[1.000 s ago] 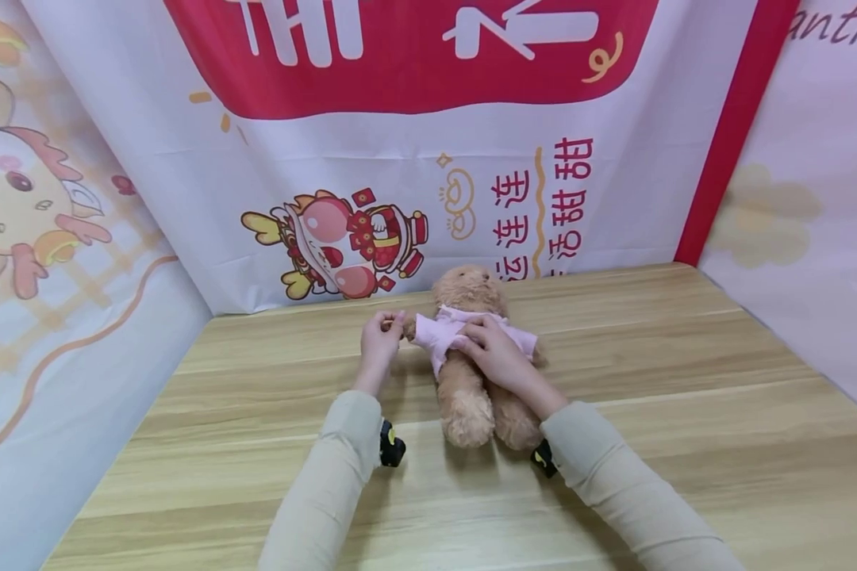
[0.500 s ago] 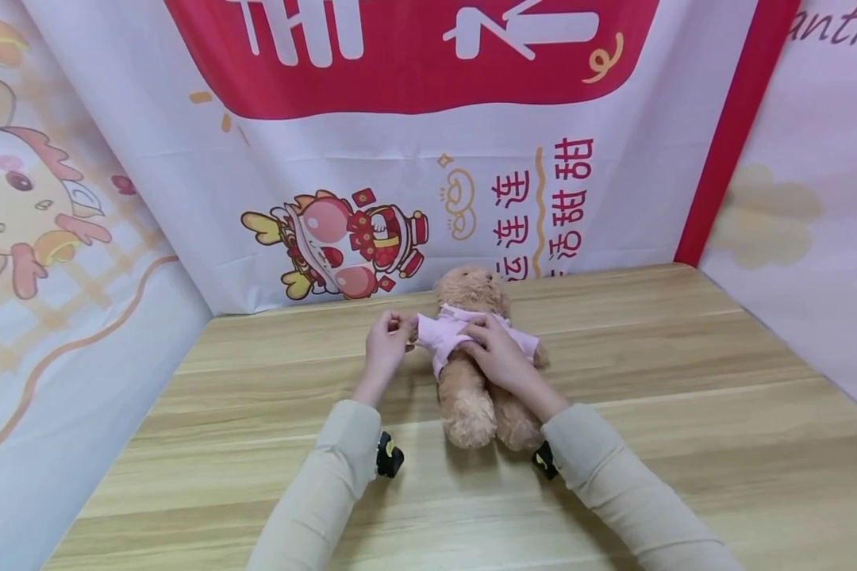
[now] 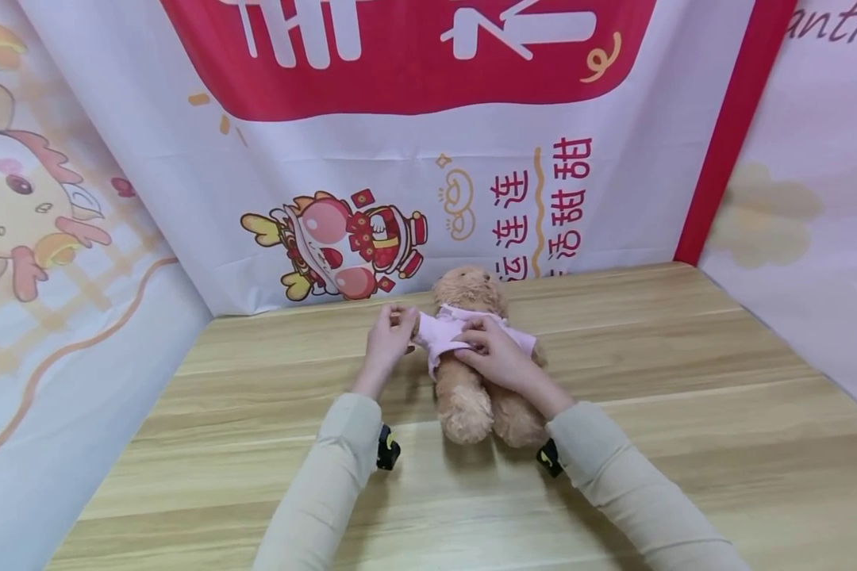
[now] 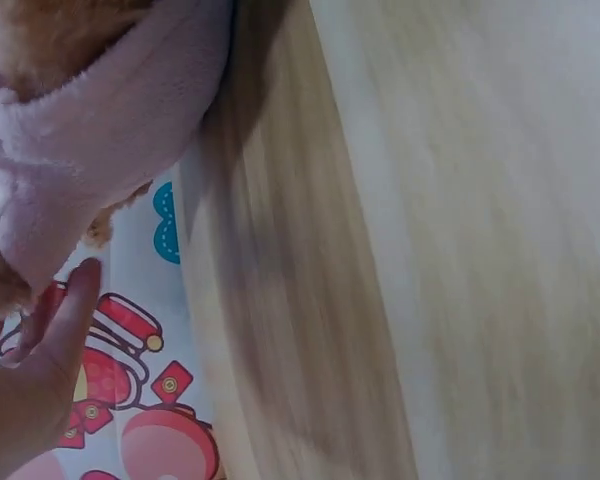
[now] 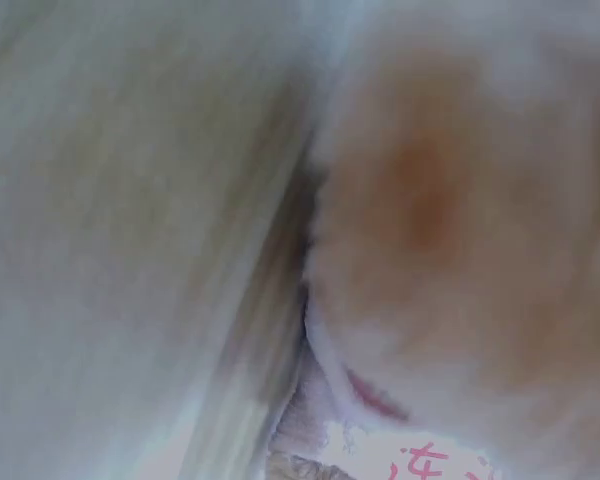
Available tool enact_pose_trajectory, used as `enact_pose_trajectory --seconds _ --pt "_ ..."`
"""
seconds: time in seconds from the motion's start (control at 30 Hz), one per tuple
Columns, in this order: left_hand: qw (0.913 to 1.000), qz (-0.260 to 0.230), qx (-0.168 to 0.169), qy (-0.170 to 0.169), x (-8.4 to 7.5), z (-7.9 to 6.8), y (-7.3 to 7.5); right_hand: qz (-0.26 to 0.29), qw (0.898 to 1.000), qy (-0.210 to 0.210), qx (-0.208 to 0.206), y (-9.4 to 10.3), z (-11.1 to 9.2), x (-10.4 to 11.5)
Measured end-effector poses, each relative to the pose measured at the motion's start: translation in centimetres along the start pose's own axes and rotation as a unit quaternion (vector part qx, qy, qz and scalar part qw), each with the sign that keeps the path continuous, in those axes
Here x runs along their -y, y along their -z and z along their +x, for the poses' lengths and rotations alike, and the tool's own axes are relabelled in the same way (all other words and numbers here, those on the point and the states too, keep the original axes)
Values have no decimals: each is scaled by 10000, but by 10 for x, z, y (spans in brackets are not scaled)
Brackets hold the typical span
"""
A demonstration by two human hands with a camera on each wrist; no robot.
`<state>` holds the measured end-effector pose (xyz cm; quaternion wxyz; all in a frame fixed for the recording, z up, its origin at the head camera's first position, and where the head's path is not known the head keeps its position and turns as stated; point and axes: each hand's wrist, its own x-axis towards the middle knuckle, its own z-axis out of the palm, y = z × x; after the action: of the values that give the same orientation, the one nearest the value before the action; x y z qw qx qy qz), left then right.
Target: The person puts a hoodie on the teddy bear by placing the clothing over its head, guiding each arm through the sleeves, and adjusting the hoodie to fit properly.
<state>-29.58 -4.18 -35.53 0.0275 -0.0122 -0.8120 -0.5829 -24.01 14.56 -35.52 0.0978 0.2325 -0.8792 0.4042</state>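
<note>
A light-brown teddy bear (image 3: pixel 466 412) in a pink shirt (image 3: pixel 439 335) lies on its back, legs towards me. My left hand (image 3: pixel 388 341) holds the bear's paw at the end of the left-side sleeve. In the left wrist view, a little brown fur of the paw (image 4: pixel 2 285) shows beside the fingers of my left hand (image 4: pixel 40 390). My right hand (image 3: pixel 503 357) pinches the shirt's front near the hem, thumb below and fingers above. Blurred brown fur (image 5: pixel 460 240) fills much of the right wrist view, hiding that hand.
The bear lies on a wood-grain table (image 3: pixel 257 444), its head close to the printed back cloth (image 3: pixel 400 174). Printed cloth walls stand at the left (image 3: pixel 57 238) and right (image 3: pixel 814 238). A black wrist camera (image 3: pixel 388 448) sits under my left cuff.
My left hand has shifted slightly right towards the sleeve, and its fingers now cover the paw that showed earlier. My right hand stays on the shirt, its thumb slightly lower.
</note>
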Motion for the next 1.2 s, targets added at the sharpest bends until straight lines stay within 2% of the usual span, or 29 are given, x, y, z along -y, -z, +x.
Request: enact_pose_trajectory --seconds 0.07,0.13,0.2,0.3,0.4,0.47,0.6,0.7,0.8,0.93,1.03,1.2 --pt "9993 277 251 -12 1 -1 0 -45 9998 24 217 4 0 2" --pt "9977 517 432 -95 2 -1 0 51 9995 -170 252 10 0 2" --pt "9962 673 515 -204 6 -2 0 151 9982 -582 50 18 0 -3" --pt "9959 672 499 -345 9 -2 0 153 9904 -1277 -508 29 -2 -20" --pt "9957 696 431 -425 12 -3 1 86 9843 -1678 -534 38 -8 -41" --pt "9953 730 427 -467 14 -3 2 129 9843 -1736 -279 40 -11 -52" --pt "9953 629 554 -476 15 -3 3 799 9797 -1833 142 41 -13 -64" --pt "9944 648 688 -472 17 -3 5 1238 9743 -1864 267 39 -11 -67" --pt "9935 760 670 -516 20 -5 10 1266 9762 -1749 195 37 -8 -66" --pt "9946 789 563 -384 24 -6 16 875 9795 -1807 -145 38 -5 -64" --pt "9935 961 518 -331 26 -4 17 837 9763 -1980 -271 41 -5 -65" --pt "9900 1107 724 -487 26 -4 19 1556 9665 -2041 -43 47 -9 -69"
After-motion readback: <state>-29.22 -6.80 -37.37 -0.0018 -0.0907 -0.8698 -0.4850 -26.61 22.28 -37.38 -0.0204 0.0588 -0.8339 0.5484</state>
